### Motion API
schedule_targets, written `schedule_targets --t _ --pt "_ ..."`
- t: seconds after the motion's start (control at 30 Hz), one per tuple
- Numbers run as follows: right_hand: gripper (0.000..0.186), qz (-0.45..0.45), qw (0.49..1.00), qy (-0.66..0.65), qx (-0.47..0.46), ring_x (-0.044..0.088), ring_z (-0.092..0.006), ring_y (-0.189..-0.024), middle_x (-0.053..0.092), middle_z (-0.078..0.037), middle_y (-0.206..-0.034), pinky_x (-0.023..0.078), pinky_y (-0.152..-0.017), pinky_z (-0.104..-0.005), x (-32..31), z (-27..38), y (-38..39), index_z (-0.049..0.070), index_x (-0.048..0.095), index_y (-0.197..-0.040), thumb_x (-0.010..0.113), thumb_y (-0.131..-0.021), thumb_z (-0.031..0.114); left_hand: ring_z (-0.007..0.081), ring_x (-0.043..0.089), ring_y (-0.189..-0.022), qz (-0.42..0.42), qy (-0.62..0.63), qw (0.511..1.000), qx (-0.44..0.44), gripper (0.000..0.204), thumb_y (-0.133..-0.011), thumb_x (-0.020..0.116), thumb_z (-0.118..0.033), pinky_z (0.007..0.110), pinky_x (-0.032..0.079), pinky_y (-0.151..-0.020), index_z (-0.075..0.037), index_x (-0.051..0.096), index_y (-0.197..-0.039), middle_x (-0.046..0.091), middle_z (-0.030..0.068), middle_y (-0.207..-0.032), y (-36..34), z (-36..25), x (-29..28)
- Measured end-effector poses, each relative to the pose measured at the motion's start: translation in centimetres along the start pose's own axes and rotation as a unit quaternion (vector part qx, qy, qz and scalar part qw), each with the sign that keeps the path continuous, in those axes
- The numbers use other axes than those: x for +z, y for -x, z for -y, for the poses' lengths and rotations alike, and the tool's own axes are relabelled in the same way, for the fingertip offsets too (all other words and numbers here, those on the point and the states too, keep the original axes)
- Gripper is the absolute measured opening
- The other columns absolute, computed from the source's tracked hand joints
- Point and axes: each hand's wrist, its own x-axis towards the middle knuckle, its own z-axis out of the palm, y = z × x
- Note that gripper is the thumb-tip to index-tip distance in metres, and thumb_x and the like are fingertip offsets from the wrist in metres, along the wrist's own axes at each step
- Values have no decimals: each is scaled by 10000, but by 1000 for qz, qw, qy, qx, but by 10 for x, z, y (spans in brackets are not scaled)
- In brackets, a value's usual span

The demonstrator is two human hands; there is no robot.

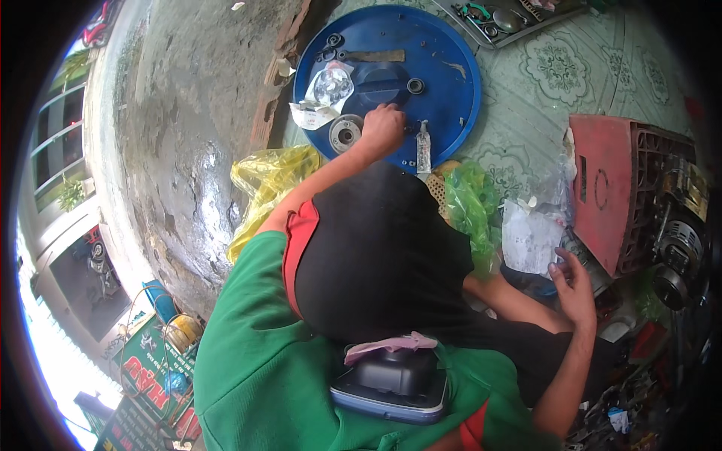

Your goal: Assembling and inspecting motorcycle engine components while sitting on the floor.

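Note:
My left hand (384, 129) reaches over a round blue plastic lid (451, 83), its fingers curled downward; whatever they hold is hidden. Beside its wrist lies a round metal part with a central hole (346, 134). A small clear bottle (423, 150) and a dark ring (414, 86) are to the right of the hand. Farther back on the lid lie a flat metal strip (377, 55), small rings (331, 46) and clear plastic packaging on white paper (331, 89). My right hand (575, 287) hangs with fingers apart next to a crumpled white paper (531, 237), nothing visible in it.
A yellow plastic bag (272, 184) lies left of my left forearm, a green one (472, 203) near my leg. At right stands a red crate (608, 188) with an engine-like metal part (678, 240) against it. A tray of metal parts (505, 21) sits far back.

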Motion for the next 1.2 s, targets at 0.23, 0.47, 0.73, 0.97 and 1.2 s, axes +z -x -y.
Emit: schedule_targets --t 0.23,0.47,0.73,0.97,1.2 --pt "374 -19 1000 6 -1 600 -138 -783 635 -79 -839 492 -740 -305 -5 -7 6 -1 585 -1236 660 -916 176 359 646 -811 -35 161 986 -36 154 -709 665 -157 436 541 -737 -36 655 -804 644 161 -825 -2 -4 -23" --pt "400 -31 999 20 -15 596 -159 -792 622 -82 -863 494 -747 -313 1 -15 14 17 591 -1232 673 -897 217 173 680 -743 -51 517 835 -180 265 -788 743 -104 315 537 -734 -9 703 -1032 724 103 -856 -16 -5 -12" --pt "410 -101 995 -4 -12 604 -167 -733 626 -92 -782 501 -699 -328 -1 -12 40 -25 578 -1224 692 -888 181 132 645 -812 63 755 636 -147 488 -836 753 -97 248 497 -684 24 573 -1272 688 90 -1007 -75 -55 -119" --pt "407 -212 971 49 -101 640 -261 -788 650 -139 -848 506 -726 -375 11 7 84 19 617 -1179 722 -844 227 151 664 -855 120 633 765 -1 467 -857 738 -131 257 492 -731 10 561 -1266 690 77 -993 -83 -105 -229" --pt "412 -240 943 119 -198 649 -313 -871 652 -164 -928 510 -773 -408 16 50 120 31 619 -1169 707 -851 277 90 614 -768 -4 516 825 229 227 -808 738 17 228 477 -685 -67 647 -999 664 10 -868 -53 -147 -314"
